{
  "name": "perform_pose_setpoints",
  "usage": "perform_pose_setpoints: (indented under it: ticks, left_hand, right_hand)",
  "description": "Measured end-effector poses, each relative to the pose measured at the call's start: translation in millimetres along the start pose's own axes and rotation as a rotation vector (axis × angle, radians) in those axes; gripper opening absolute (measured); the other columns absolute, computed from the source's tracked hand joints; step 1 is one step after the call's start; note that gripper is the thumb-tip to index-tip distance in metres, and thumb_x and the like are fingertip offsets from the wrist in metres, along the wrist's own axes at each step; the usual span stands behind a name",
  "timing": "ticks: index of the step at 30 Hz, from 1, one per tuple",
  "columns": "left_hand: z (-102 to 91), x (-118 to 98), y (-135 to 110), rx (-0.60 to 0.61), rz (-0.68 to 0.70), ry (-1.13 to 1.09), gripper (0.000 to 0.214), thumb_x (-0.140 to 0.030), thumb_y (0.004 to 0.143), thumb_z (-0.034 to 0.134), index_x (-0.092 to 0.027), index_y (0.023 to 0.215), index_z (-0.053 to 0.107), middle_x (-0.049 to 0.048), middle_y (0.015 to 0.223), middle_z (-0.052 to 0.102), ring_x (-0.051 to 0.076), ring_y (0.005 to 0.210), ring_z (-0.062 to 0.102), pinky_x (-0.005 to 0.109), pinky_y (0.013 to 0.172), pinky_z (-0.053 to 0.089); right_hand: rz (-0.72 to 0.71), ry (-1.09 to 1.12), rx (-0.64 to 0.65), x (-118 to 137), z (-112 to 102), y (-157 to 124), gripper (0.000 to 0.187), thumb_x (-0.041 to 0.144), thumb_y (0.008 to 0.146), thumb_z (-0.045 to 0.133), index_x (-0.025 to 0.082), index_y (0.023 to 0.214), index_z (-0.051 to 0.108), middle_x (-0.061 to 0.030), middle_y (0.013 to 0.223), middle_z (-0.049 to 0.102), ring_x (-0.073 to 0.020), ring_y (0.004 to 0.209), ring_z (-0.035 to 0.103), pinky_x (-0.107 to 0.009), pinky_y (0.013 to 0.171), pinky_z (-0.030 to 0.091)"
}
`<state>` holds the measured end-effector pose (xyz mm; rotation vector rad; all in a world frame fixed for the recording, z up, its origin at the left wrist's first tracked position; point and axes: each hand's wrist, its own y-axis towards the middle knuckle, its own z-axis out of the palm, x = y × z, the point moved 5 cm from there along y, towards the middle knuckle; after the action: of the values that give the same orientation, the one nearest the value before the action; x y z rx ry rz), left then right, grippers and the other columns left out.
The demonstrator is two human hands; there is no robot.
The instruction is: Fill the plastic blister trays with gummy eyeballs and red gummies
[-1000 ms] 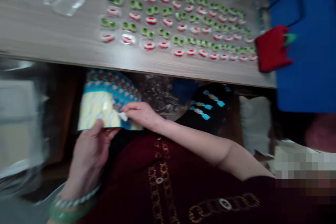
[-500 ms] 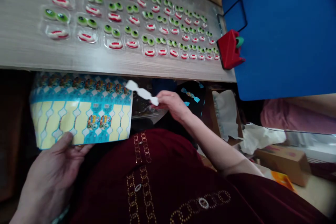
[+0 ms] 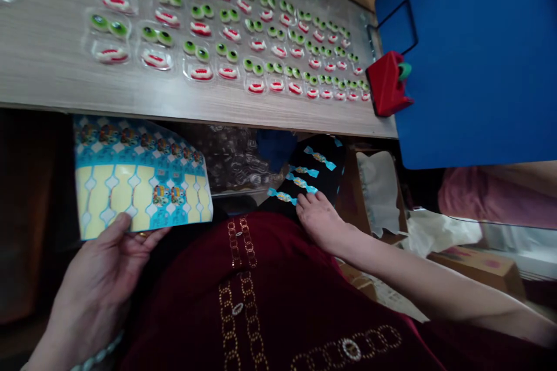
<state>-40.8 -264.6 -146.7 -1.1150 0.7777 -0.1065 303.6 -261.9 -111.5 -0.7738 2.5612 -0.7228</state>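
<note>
Left hand [image 3: 98,287] gripping a printed wrapper sheet [image 3: 139,177]; right hand [image 3: 322,221] open, fingertips touching cut blue wrappers [image 3: 300,184] on dark fabric [image 3: 324,156].

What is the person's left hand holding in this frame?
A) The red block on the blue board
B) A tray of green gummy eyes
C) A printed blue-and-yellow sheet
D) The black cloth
C: the left hand pinches the lower edge of the printed blue-and-yellow sheet, with the thumb lying on its face.
</note>
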Motion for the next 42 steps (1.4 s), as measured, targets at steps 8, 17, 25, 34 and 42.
perform_pose_setpoints:
  ticks: [8,17,25,34,42]
  left_hand:
    - [4.2,-5.5,-1.3,0.157,0.130,0.018,0.030,-0.015,0.090,0.056,-0.016,0.118,0.067,0.0121,0.107,0.075,0.022,0.082,0.074,0.036,0.069,0.065]
    - [-7.5,2.7,-6.3,0.175,0.106,0.353,0.033,-0.037,0.065,0.081,-0.007,0.069,0.069,0.0088,0.057,0.067,0.014,0.041,0.059,0.022,0.036,0.044]
    - [3.7,12.7,-3.8,0.123,0.314,0.454,0.038,-0.040,0.072,0.075,-0.013,0.049,0.061,0.0015,0.040,0.054,0.006,0.035,0.044,0.018,0.035,0.030]
    - [8.5,12.2,-4.1,0.157,0.209,0.330,0.034,-0.042,0.065,0.079,-0.009,0.068,0.069,0.0066,0.057,0.066,0.012,0.043,0.056,0.021,0.037,0.040]
    - [9.9,14.4,-2.7,0.092,0.271,0.321,0.032,-0.041,0.067,0.078,-0.012,0.063,0.065,0.0009,0.046,0.057,0.010,0.038,0.049,0.020,0.037,0.036]
  right_hand:
    - [-0.165,0.805,-0.115,62.8,-88.4,91.2,0.020,0.024,0.094,0.050,0.024,0.097,0.070,-0.0026,0.103,0.071,-0.0170,0.092,0.061,-0.028,0.078,0.041]
    - [-0.279,1.196,0.013,138.4,-105.2,152.4,0.010,0.025,0.086,0.060,0.020,0.077,0.065,0.0023,0.082,0.066,-0.0109,0.078,0.056,-0.022,0.069,0.038]
    - [-0.200,1.095,0.043,134.9,-115.2,139.6,0.020,0.028,0.089,0.055,0.020,0.074,0.066,-0.0016,0.084,0.069,-0.0134,0.079,0.060,-0.024,0.068,0.040]
    - [-0.117,1.420,0.106,127.6,-91.1,144.9,0.022,0.013,0.087,0.045,0.018,0.084,0.066,-0.0004,0.078,0.068,-0.0094,0.064,0.062,-0.021,0.064,0.046]
    - [-0.201,1.036,-0.140,129.9,-119.0,131.4,0.020,0.031,0.089,0.056,0.019,0.076,0.065,-0.0025,0.084,0.071,-0.0148,0.078,0.061,-0.026,0.066,0.039]
